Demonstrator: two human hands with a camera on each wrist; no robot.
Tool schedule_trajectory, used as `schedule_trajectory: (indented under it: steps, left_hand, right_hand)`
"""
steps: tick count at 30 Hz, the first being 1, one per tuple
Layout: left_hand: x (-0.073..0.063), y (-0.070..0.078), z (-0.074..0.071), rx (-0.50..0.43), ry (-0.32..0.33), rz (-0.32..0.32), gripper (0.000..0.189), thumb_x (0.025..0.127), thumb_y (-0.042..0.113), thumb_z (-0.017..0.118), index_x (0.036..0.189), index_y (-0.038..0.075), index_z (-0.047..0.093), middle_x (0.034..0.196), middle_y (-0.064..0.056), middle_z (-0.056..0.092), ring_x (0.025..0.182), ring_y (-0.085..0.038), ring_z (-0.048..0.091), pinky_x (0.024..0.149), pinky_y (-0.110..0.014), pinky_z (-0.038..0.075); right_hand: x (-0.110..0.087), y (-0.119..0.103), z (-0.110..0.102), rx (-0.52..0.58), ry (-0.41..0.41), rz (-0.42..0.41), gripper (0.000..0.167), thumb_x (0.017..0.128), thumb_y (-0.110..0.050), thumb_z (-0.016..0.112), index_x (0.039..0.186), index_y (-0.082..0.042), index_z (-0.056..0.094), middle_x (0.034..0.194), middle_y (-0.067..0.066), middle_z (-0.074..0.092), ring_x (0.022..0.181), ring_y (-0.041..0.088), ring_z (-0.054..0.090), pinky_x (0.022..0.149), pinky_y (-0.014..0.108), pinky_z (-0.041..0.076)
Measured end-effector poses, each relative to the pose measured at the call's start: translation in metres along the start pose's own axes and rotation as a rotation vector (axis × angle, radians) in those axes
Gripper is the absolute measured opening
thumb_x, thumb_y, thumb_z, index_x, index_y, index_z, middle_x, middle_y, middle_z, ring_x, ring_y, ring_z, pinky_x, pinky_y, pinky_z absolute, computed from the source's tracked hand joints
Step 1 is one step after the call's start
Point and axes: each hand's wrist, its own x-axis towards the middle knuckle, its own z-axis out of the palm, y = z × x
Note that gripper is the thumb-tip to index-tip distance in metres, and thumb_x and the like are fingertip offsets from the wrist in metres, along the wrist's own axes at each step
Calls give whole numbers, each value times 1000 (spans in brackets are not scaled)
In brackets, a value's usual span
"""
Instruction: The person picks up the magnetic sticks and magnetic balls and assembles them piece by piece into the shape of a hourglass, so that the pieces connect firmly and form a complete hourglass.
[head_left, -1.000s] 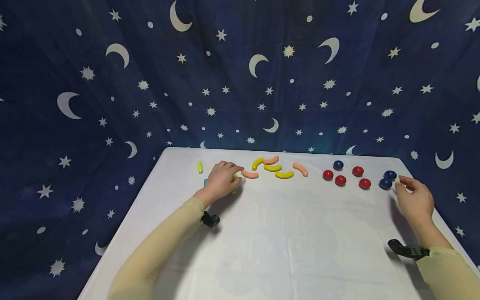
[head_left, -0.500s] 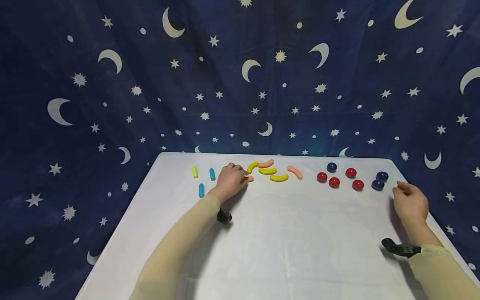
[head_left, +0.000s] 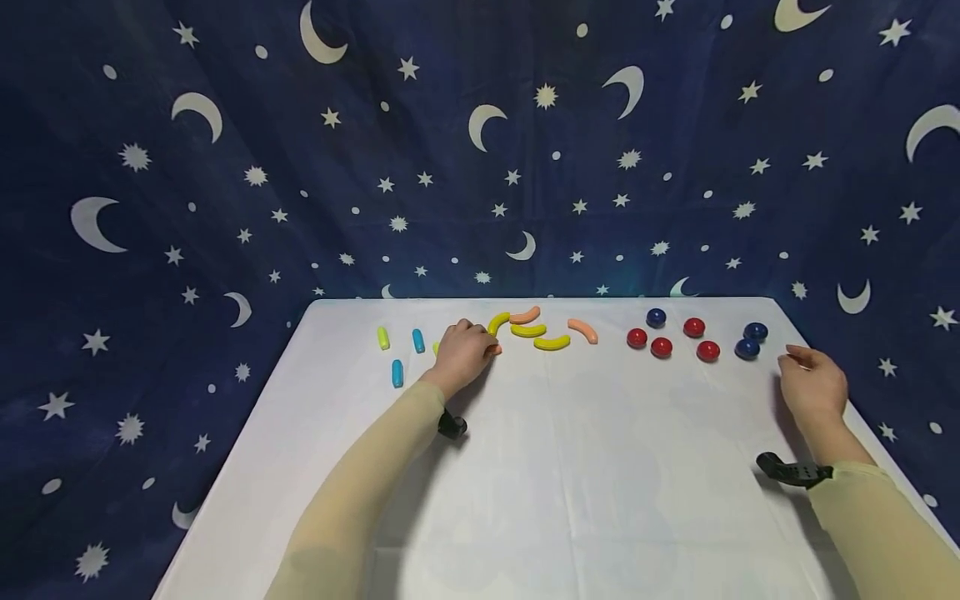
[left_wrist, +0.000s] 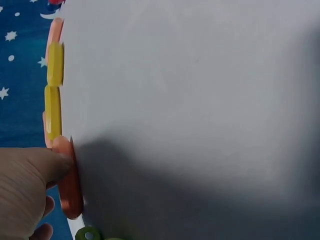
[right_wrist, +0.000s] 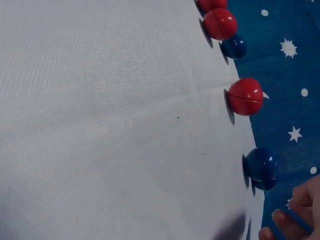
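Note:
My left hand [head_left: 461, 357] is at the back of the table, over the left end of a row of curved pieces. In the left wrist view its thumb lies on an orange sausage-shaped piece [left_wrist: 71, 187], with fingertips showing behind, pinching it. Most of that piece is covered by the hand in the head view. Yellow banana-shaped pieces [head_left: 552, 342] lie just to the right. My right hand [head_left: 813, 387] holds nothing; its fingers are loosely curled close to two dark blue balls [head_left: 747, 348] at the back right.
Blue capsule-shaped pieces [head_left: 397, 373] and a lime green one [head_left: 383, 337] lie left of the left hand. Red balls [head_left: 708, 351] and another blue ball [head_left: 656, 317] sit right of centre. A star-patterned curtain [head_left: 420, 125] hangs behind the white-covered table [head_left: 570, 467].
The left hand has moved right, off the green piece and onto the orange sausage-shaped piece. Blue capsule-shaped pieces it covered are now visible. The right hand stays by the blue balls. The head view has shifted slightly.

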Motion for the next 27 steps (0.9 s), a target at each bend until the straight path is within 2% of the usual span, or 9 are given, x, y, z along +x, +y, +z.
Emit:
schedule_trajectory:
  steps: [4, 11, 19, 23, 27]
  left_hand:
    - [-4, 2, -3, -69, -4, 54, 17, 101, 27, 67, 112, 21, 79, 107, 2, 72, 100, -23, 56, 87, -38, 47]
    - [-20, 14, -8, -182, -45, 229, 17, 101, 19, 68, 114, 20, 78, 111, 5, 72, 105, -19, 58, 91, -31, 45]
    - [-36, 32, -7, -235, -66, 431, 16, 100, 16, 68, 112, 20, 77, 115, 8, 71, 108, -17, 58, 96, -28, 44]
    - [-45, 37, -7, -263, -130, 462, 18, 100, 11, 65, 109, 21, 77, 121, 7, 70, 114, -16, 58, 101, -26, 43]
    - [-53, 40, -9, -343, -207, 437, 18, 100, 15, 61, 104, 24, 77, 130, 8, 66, 123, -14, 54, 104, -26, 41]
  right_hand:
    - [4, -7, 2, -17, -24, -31, 55, 108, -25, 39, 156, 0, 36, 156, 28, 38, 144, 48, 33, 110, 61, 35]
    - [11, -20, 10, -101, -78, -92, 62, 106, -34, 43, 154, 5, 35, 146, 32, 45, 133, 51, 43, 101, 60, 38]
    - [15, -21, 14, -177, -120, -33, 74, 105, -47, 41, 155, 6, 31, 150, 33, 41, 136, 53, 37, 107, 64, 29]
    - [14, -17, 16, -206, -113, -22, 76, 104, -50, 40, 155, 6, 33, 152, 33, 39, 138, 55, 30, 106, 66, 24]
    - [14, -13, 18, -216, -99, -24, 75, 104, -50, 40, 153, 6, 36, 150, 34, 40, 136, 54, 28, 103, 65, 24]
